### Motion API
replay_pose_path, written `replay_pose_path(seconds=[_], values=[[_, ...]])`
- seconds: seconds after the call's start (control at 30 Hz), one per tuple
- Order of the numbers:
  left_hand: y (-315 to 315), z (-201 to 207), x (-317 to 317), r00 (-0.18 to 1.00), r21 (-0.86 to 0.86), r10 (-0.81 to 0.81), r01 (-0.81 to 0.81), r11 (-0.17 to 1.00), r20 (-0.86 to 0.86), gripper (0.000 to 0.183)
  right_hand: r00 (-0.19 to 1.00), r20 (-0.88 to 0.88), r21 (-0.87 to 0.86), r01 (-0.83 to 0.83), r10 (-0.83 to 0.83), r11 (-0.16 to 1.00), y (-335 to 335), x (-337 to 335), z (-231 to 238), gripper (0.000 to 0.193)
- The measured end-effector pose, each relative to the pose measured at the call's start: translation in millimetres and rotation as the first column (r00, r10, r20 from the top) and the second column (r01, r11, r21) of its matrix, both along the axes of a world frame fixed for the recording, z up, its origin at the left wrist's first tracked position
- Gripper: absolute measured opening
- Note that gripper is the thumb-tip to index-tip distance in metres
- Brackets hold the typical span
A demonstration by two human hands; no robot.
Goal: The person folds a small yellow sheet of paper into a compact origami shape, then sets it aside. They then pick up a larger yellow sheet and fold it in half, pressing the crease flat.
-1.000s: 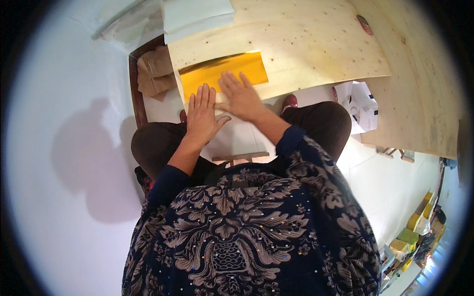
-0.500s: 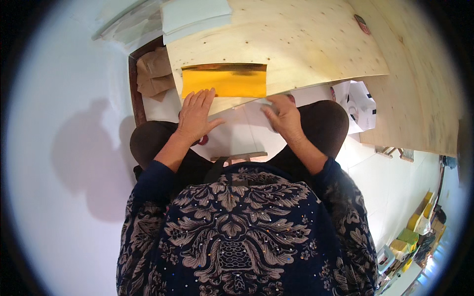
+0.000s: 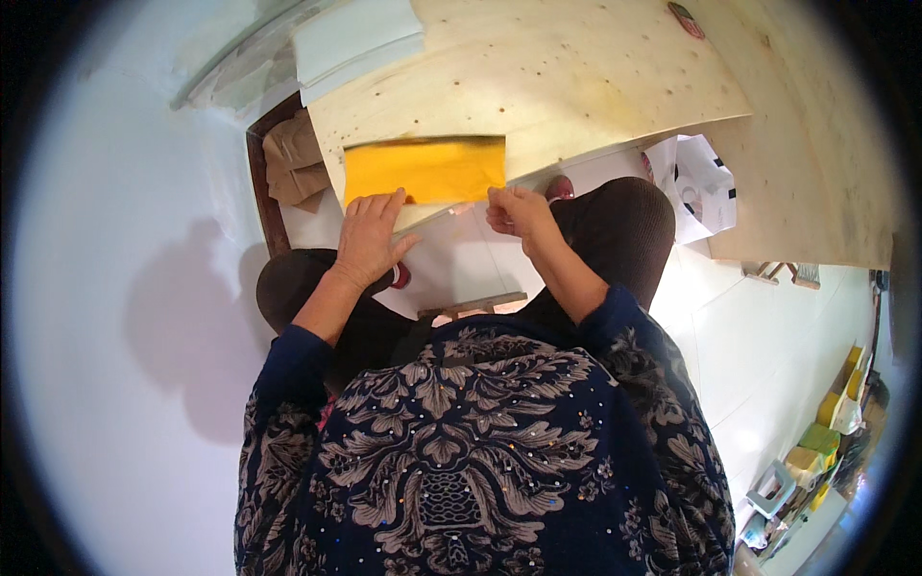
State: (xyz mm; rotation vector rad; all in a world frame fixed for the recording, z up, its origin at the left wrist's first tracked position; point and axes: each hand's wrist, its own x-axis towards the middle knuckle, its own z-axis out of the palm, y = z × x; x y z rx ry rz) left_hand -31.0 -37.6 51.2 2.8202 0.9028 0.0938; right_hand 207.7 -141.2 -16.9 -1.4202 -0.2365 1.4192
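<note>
A shiny gold paper sheet (image 3: 423, 168) lies near the front edge of the pale wooden table (image 3: 576, 82), with a darker band along its far side. Fingers flat and thumb spread, my left hand (image 3: 368, 238) rests on the sheet's near left edge. At the near right corner, my right hand (image 3: 519, 212) has its fingers closed in a pinch on the sheet. The fingertips partly hide that corner.
Pale sheets (image 3: 355, 43) are stacked at the table's far left. A red phone-like object (image 3: 686, 19) lies at the far right. Brown paper (image 3: 293, 158) sits in a dark-framed box at left. A white bag (image 3: 701, 187) stands beside my right knee.
My right hand has moved left and closed on the sheet's near right corner. The view has shifted slightly, and my left hand stays at the near left edge.
</note>
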Motion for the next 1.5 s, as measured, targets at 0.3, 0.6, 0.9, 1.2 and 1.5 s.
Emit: replay_pose_path(seconds=[0.3, 0.6, 0.9, 1.2, 1.5], values=[[15, 30, 90, 0.992, -0.211, -0.042, 0.066, 0.975, 0.115, 0.076, 0.716, 0.669, 0.420, -0.143, -0.199, 0.896, -63, -22, 33, 0.023], [-7, 103, 91, 0.916, -0.901, 0.103, 0.352, 0.255, 0.387, 0.050, 0.698, 0.711, 0.583, -0.518, -0.085, 0.626, -115, 5, 153, 0.017], [-49, 166, 77, 0.833, -0.850, 0.248, 0.403, 0.341, 0.494, 0.025, 0.693, 0.716, 0.600, -0.548, -0.086, 0.582, -146, 11, 197, 0.018], [-79, 184, 67, 0.684, -0.786, 0.420, 0.389, 0.481, 0.596, 0.016, 0.890, 0.346, 0.724, -0.052, -0.297, 0.688, -153, -4, 197, 0.008], [-90, 187, 63, 0.497, -0.692, 0.490, 0.413, 0.592, 0.716, 0.012, 0.866, 0.267, 0.745, 0.093, -0.422, 0.661, -140, -14, 204, 0.011]])
